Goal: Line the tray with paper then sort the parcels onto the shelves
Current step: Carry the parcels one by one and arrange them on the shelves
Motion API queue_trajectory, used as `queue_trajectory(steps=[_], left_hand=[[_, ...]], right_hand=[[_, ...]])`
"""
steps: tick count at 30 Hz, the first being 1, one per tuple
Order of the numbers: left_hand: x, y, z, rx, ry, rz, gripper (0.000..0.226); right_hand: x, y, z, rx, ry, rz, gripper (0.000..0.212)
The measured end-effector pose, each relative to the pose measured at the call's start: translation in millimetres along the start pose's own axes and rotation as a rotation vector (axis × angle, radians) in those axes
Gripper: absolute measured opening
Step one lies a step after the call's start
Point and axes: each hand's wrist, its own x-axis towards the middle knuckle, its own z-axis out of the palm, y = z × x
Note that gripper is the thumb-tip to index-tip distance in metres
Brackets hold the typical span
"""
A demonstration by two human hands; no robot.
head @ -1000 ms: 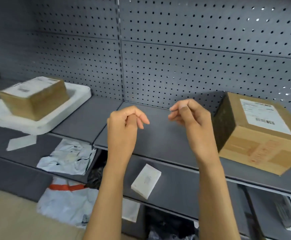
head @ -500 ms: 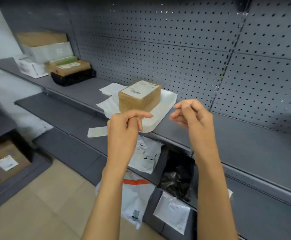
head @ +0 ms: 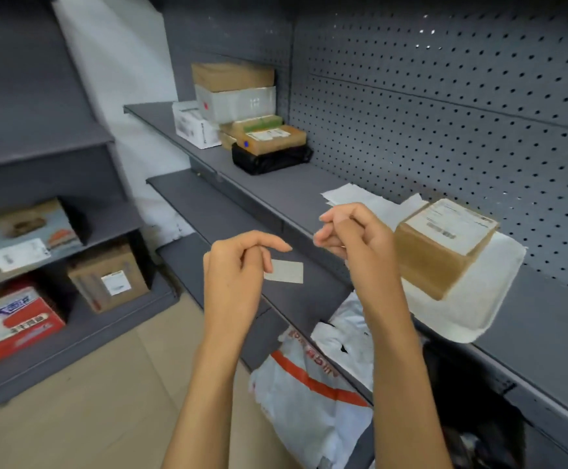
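A white tray [head: 472, 313] lies on the grey shelf [head: 275, 194] at the right, with white paper [head: 350, 194] under it and sticking out at its far side. A brown cardboard parcel [head: 441, 245] with a label stands in the tray. My left hand [head: 238, 265] and my right hand [head: 353, 238] hover in the air in front of the shelf, left of the tray. Both have loosely curled fingers and hold nothing.
A stack of parcels [head: 242, 110] sits at the shelf's far left. A small white slip [head: 286, 272] lies on the lower shelf. White mailer bags [head: 313, 394] sit below it. More boxes [head: 110, 279] fill a grey rack at the left. The floor is beige.
The view has swung left along the shelving; the big box at the right is out of sight and the left rack has come in. Both hands keep their pose and stay empty.
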Motion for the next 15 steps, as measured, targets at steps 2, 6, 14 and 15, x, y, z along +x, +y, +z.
queue_trajectory(steps=[2,6,14,15], left_hand=[[23,-15,-7,0.011,0.033,-0.012,0.051],[82,-43,-15,0.052,0.081,0.001,0.042],[218,-87,-9,0.257,0.007,-0.086,0.009],[229,-91,-7,0.26,-0.002,-0.082,0.011]], right_hand=[[26,9,21,0.007,-0.051,0.003,0.022],[90,22,60,0.042,-0.108,-0.005,0.021],[221,41,122,0.051,-0.147,0.02,0.02],[233,43,125,0.046,-0.141,0.031,0.023]])
